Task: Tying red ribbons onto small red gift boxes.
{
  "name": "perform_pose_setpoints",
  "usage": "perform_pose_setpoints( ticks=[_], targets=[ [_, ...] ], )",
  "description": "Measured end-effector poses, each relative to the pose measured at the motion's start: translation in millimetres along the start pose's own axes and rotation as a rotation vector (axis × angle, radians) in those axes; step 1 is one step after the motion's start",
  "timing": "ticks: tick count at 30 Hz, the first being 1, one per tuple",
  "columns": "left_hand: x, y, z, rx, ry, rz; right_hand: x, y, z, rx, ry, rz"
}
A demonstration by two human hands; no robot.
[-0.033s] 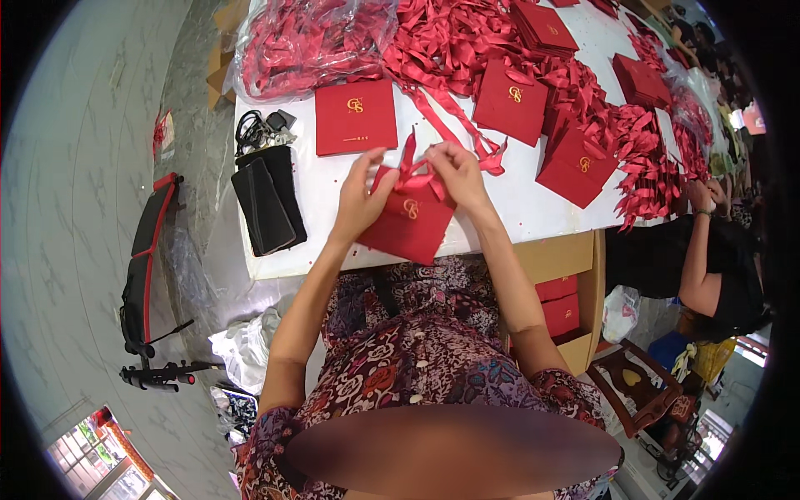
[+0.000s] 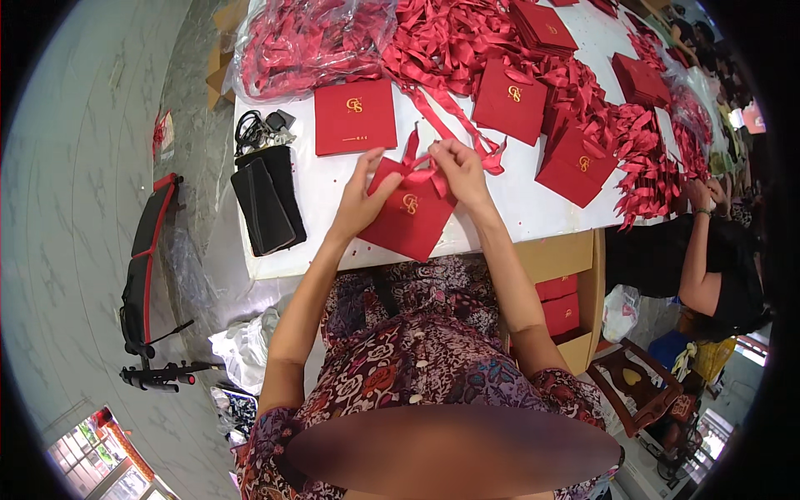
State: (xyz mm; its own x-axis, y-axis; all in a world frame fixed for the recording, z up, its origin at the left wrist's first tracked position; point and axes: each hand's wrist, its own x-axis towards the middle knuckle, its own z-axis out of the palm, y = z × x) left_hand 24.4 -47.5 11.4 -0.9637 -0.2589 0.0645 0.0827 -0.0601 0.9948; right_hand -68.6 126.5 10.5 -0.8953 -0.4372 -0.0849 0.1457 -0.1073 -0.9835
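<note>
A flat red paper bag (image 2: pixel 408 218) with a gold emblem lies tilted on the table's near edge, its red ribbon (image 2: pixel 425 176) looped at the top. Over the bag's upper left side is my left hand (image 2: pixel 360 200), thumb and fingers spread apart and resting against or just above it. My right hand (image 2: pixel 460 173) pinches the ribbon at the bag's upper right between thumb and fingertips. Just beyond my hands lies a stack of red bags (image 2: pixel 356 118), neatly squared.
Plastic-wrapped red ribbons (image 2: pixel 312 46) and a loose ribbon heap (image 2: pixel 442 42) cover the far side. More bags (image 2: pixel 510 102) lie to the right. A black phone-like case (image 2: pixel 263 207) and keys (image 2: pixel 258 129) sit at left. An open carton (image 2: pixel 587 292) holds red bags below. A co-worker's arm (image 2: pixel 698 258) is at right.
The bag has turned and shifted slightly, and its left corner shows more. My left thumb sits a little farther from the ribbon. My right hand keeps its pinch.
</note>
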Motion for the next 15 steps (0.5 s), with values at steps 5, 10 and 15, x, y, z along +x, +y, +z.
perform_pose_setpoints(
  ticks=[5,10,15],
  targets=[
    [-18.5,16.8,6.5,0.307,-0.244,-0.063,28.5,12.9,-14.0,-0.239,0.183,-0.090],
    [-24.2,24.9,4.6,0.369,-0.254,-0.072,47.8,14.3,-20.0,-0.387,0.328,-0.177],
    [-21.5,19.1,4.1,0.288,-0.103,-0.017,18.6,-16.1,-18.8,-0.207,0.303,-0.092]
  ],
)
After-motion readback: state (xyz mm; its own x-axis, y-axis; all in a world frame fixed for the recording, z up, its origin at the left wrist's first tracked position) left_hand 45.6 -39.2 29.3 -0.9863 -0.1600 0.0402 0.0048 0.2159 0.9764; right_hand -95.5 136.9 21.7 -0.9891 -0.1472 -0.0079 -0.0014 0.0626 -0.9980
